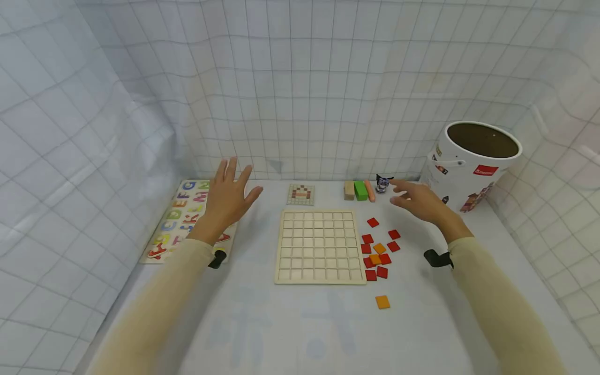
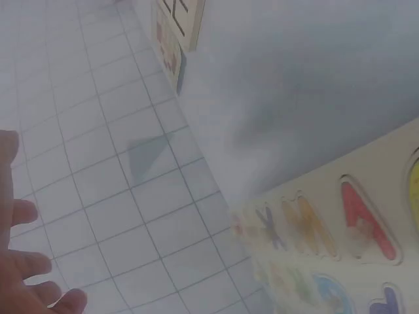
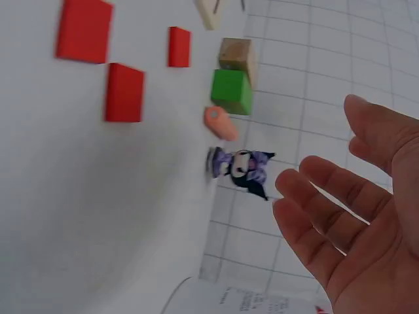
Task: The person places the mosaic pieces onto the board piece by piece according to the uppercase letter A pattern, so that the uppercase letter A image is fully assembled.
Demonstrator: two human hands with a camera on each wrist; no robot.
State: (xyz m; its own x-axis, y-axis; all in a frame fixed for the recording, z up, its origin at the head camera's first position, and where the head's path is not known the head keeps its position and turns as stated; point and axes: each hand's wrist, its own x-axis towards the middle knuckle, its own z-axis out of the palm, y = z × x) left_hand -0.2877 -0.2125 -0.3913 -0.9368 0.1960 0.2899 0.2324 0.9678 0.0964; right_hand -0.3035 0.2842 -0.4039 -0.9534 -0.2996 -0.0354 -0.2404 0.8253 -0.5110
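Hovering near small figurine [image 1: 383, 184], right of frame centre: right hand [image 1: 420, 200], fingers loose, empty. Left hand [image 1: 228, 197] splayed, empty. Figurine probably light, stiff; pinch body.

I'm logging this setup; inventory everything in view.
Grid board: one, cream, centre
Tiles: nine red, three orange, right of board
Card: one, multicoloured, behind board
Blocks: two, tan and green, right of card
Stick: one, salmon, beside green block
Figurine: one, black-purple, beside stick
Bucket: one, white, far right
Letter puzzle: one, multicoloured, left
Table: one, white, underneath
Sheeting: count unclear, white, walls
Wrist devices: two, black, cuffs
Sleeves: two, beige, forearms
Left grip: one, bare, near letter puzzle
Right grip: one, bare, near figurine
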